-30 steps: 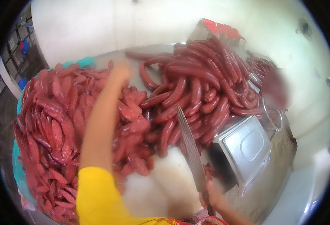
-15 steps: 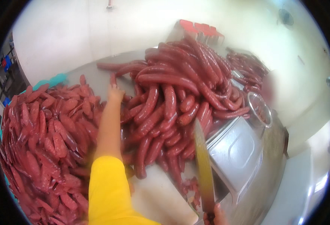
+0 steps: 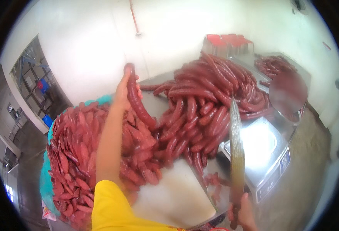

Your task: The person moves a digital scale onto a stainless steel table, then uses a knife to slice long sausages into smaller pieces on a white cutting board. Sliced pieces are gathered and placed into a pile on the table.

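Note:
My left hand (image 3: 124, 90) grips one long dark red sausage (image 3: 138, 104) near its upper end, holding it raised and slanting down to the right. Behind its lower end rises a big heap of whole sausages (image 3: 204, 90). Diagonally cut sausage slices (image 3: 81, 154) lie piled high under my left forearm. A long-bladed knife (image 3: 237, 154) points away from me, blade upward, its handle closed in my right hand (image 3: 246, 215). Between the forearms lies a white cutting board (image 3: 173, 194), with red trimmings (image 3: 215, 181) by its right edge.
A steel-topped scale (image 3: 260, 140) stands right of the knife. A blurred reddish patch (image 3: 288, 92) partly covers a metal bowl behind it. More sausages (image 3: 273, 65) lie at the far right. Teal sheeting (image 3: 47, 184) edges the slices. Red stools (image 3: 229, 39) stand by the wall.
My left hand has taken a sausage from the far left of the heap area and lifted it. The knife is more upright. The whole view has shifted, showing more doorway on the left.

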`<control>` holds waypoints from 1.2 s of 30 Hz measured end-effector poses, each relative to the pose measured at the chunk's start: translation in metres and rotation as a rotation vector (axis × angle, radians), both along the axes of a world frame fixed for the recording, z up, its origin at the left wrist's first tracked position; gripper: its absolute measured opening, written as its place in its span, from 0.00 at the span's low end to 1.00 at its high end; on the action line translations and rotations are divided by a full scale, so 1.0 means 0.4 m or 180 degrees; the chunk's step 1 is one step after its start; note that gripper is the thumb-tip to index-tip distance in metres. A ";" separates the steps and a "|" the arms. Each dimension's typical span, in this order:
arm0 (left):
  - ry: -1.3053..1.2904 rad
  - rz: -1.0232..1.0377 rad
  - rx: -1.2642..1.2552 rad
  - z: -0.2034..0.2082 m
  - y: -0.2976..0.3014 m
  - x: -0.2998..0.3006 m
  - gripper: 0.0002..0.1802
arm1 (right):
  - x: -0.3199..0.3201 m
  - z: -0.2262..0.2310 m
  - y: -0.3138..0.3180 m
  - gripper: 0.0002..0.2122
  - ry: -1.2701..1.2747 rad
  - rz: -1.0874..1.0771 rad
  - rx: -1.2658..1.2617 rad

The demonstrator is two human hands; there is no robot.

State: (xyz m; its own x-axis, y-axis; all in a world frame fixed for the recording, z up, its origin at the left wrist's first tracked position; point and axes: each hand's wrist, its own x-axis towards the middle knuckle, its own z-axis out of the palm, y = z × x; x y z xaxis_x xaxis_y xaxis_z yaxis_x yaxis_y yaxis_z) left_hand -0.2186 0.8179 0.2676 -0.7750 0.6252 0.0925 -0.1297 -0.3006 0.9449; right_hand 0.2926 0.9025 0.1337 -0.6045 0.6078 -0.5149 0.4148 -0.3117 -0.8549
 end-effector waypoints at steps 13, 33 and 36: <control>0.2147 -0.2024 -0.3873 -0.303 -0.273 0.784 0.32 | 0.022 0.044 0.163 0.36 -0.0231 0.1874 0.0350; 0.3988 0.1481 -0.2347 -0.667 -0.320 1.029 0.15 | -0.027 0.020 0.189 0.31 -0.0812 0.4189 0.3103; 0.3759 0.1460 -0.2286 -0.661 -0.313 1.026 0.14 | -0.050 0.032 0.193 0.32 -0.1170 0.4396 0.2940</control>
State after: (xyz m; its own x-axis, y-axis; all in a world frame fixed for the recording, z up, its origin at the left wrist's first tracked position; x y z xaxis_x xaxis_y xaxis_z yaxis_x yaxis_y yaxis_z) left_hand 0.1916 0.6926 0.0034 -0.6108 0.5339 0.5848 0.7890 0.4727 0.3925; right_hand 0.2724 0.9797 0.1465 -0.8383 -0.0744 -0.5401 0.1335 0.9325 -0.3355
